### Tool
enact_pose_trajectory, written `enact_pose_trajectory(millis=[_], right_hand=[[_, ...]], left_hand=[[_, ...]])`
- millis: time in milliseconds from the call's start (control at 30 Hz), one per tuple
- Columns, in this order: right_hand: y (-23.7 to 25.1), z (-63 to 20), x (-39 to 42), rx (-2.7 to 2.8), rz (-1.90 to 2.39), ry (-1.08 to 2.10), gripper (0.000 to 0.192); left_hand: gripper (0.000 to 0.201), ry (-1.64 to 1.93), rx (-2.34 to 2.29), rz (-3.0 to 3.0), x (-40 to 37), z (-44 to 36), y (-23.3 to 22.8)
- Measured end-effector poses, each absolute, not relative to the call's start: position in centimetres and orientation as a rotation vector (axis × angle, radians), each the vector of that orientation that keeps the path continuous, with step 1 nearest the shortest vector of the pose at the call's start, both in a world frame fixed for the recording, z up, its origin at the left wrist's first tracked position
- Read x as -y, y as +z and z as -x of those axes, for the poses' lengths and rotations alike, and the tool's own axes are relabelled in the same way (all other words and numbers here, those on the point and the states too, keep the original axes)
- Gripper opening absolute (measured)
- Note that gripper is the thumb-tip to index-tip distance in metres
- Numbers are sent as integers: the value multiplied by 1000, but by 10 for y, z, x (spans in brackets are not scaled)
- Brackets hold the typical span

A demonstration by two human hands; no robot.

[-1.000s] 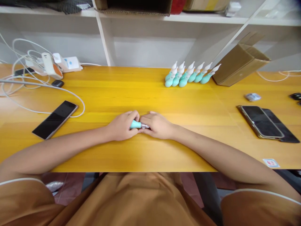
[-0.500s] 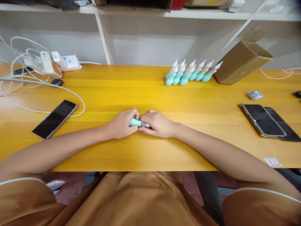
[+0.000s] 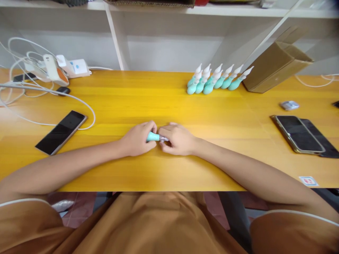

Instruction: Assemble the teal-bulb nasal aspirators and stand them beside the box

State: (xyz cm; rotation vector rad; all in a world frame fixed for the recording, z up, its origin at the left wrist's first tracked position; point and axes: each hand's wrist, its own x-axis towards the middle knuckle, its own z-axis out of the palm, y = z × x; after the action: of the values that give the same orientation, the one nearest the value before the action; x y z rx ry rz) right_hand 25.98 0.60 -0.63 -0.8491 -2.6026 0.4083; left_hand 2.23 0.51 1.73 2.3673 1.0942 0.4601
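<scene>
Just above the table, near its front middle, a teal bulb nasal aspirator (image 3: 153, 136) lies sideways between my two hands. My left hand (image 3: 137, 139) is closed around the bulb, leaving only its teal neck showing. The fingers of my right hand (image 3: 178, 139) are closed on the clear end of the aspirator, and its tip is hidden in them. Toward the back stand several similar teal bulb aspirators (image 3: 208, 88) with white pointed tips, grouped close together.
A brown cardboard box (image 3: 275, 67) leans beside the standing aspirators. Phones lie at left (image 3: 62, 132) and right (image 3: 300, 134). White cables and a power strip (image 3: 81, 67) crowd the back left. A small card (image 3: 308, 181) lies near the front right edge of the table (image 3: 127, 102).
The camera view has shifted slightly. The right thumb and fingers have moved a little on the clear end; the left hand keeps its hold on the bulb.
</scene>
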Motion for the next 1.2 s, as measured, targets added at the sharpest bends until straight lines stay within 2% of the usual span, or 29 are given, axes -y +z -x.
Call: enact_pose_trajectory(millis=[567,767,967,1200], right_hand=[[-4,-254,-2,2525,1122,181,11],[-9,-258,-4,2448,1099,228,26],[-9,-261,-6,2462,1052,233,14],[-8,-258,-4,2495,1114,150,13]], left_hand=[[31,429,-1195,-2456,-1,-23,13],[27,448,-1222,-2363,-3,-23,15],[28,466,-1221,-2335,-4,-23,16],[29,465,-1231,-2359,-4,-23,15]])
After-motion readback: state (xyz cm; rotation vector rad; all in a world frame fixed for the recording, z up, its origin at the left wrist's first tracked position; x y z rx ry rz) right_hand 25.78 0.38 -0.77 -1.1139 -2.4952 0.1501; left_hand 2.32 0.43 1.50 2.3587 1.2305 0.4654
